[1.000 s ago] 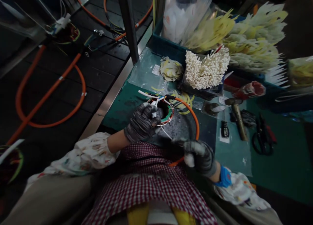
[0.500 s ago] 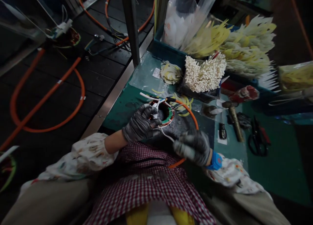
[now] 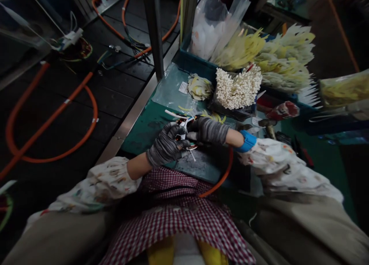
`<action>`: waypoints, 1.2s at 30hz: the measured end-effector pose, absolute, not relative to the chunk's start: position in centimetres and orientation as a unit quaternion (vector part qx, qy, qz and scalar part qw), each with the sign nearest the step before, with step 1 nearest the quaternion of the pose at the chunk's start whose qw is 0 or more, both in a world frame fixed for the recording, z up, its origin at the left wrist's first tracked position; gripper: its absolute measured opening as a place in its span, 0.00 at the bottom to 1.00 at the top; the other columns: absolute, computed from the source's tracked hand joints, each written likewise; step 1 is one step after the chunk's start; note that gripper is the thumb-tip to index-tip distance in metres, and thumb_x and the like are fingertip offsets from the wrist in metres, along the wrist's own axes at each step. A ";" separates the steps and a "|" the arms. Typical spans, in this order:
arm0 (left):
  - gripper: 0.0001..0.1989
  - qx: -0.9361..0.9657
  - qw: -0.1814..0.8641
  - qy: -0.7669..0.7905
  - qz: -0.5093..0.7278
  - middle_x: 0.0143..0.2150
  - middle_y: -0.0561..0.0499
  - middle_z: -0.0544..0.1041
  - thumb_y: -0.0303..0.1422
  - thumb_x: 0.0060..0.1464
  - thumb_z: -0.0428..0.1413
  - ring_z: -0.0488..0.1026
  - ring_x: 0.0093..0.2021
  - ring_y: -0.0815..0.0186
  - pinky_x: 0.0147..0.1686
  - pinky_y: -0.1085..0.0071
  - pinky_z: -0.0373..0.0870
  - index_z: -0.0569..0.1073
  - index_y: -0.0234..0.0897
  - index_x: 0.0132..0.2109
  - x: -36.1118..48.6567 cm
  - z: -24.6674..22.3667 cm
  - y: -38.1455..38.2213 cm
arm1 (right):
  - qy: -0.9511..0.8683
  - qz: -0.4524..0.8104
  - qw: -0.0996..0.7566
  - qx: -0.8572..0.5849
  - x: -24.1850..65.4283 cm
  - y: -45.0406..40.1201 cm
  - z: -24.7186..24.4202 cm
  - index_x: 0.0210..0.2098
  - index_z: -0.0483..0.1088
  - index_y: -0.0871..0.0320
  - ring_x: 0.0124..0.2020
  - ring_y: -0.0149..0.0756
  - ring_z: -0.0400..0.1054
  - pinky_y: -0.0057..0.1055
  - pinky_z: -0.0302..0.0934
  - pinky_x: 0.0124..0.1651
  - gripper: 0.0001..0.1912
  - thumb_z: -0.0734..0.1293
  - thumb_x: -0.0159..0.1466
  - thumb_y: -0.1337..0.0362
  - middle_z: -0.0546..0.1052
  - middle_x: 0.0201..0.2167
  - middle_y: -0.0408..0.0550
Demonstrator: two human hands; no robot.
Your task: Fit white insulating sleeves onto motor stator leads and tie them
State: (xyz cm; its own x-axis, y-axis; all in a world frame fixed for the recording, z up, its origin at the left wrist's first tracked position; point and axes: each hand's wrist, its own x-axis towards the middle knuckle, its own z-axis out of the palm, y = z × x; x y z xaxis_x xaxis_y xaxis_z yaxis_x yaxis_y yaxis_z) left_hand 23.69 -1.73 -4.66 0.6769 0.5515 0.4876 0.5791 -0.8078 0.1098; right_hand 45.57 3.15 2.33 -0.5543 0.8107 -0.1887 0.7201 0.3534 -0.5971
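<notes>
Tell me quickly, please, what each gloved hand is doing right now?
Left hand: closed on the round wire-wound coil ring.
Right hand: fingers curled at the ring's far edge; grip cannot be told.

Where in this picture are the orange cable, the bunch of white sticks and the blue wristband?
orange cable (image 3: 221, 177), head view, on its curve below the right forearm.
bunch of white sticks (image 3: 238, 88), head view, on the middle of the tips.
blue wristband (image 3: 247, 140), head view, on the band's middle.
</notes>
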 end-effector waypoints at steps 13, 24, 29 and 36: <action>0.12 -0.890 0.063 -0.294 -0.342 0.52 0.47 0.81 0.47 0.62 0.61 0.76 0.57 0.54 0.66 0.55 0.67 0.83 0.47 0.44 24.1 -4.9 -1.7 | -0.670 0.531 0.284 -0.433 48.0 -2.0 1.3 0.44 0.81 0.54 0.41 0.39 0.79 0.38 0.74 0.47 0.12 0.74 0.66 0.54 0.85 0.41 0.47; 0.14 -0.898 -0.040 -0.317 -0.304 0.51 0.47 0.82 0.48 0.63 0.58 0.76 0.57 0.52 0.68 0.51 0.67 0.80 0.45 0.38 24.4 -4.5 -1.4 | -0.665 0.480 0.344 -0.456 47.6 -3.2 -0.2 0.40 0.80 0.52 0.40 0.42 0.80 0.43 0.75 0.46 0.06 0.73 0.65 0.59 0.84 0.38 0.45; 0.12 -0.890 -0.054 -0.319 -0.321 0.53 0.47 0.81 0.48 0.61 0.61 0.75 0.58 0.51 0.67 0.51 0.67 0.82 0.48 0.42 24.4 -4.9 -1.5 | -0.711 0.435 0.349 -0.428 48.0 -3.4 -0.7 0.41 0.80 0.52 0.37 0.39 0.78 0.38 0.73 0.43 0.06 0.72 0.68 0.59 0.84 0.37 0.45; 0.13 -0.893 -0.010 -0.315 -0.322 0.53 0.45 0.82 0.44 0.62 0.56 0.76 0.57 0.51 0.66 0.51 0.67 0.83 0.46 0.44 24.6 -4.3 -1.8 | -0.755 0.391 0.327 -0.412 48.4 -5.0 -3.0 0.43 0.81 0.49 0.36 0.38 0.75 0.35 0.73 0.42 0.12 0.71 0.69 0.50 0.82 0.35 0.44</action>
